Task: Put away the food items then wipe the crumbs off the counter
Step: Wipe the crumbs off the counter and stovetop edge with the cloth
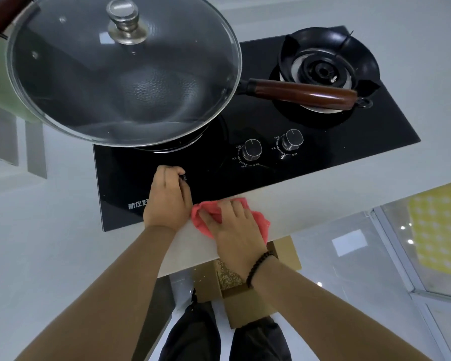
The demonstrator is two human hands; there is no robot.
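Note:
My right hand (235,225) lies on a red cloth (262,222) at the front edge of the white counter (310,201), and its thumb and fingers bunch the cloth. My left hand (167,196) rests on the black glass cooktop (214,178) just left of the cloth. Its fingers are curled, and a small dark object (184,177) shows at the fingertips. Below the counter edge an open cardboard box (245,306) holds a heap of yellowish crumbs (228,278).
A wok under a glass lid (123,71) sits on the left burner, its wooden handle (302,93) reaching over the bare right burner (323,71). Two knobs (251,148) stand near the cooktop's front. A glass panel with yellow patterned material (438,225) is at the right.

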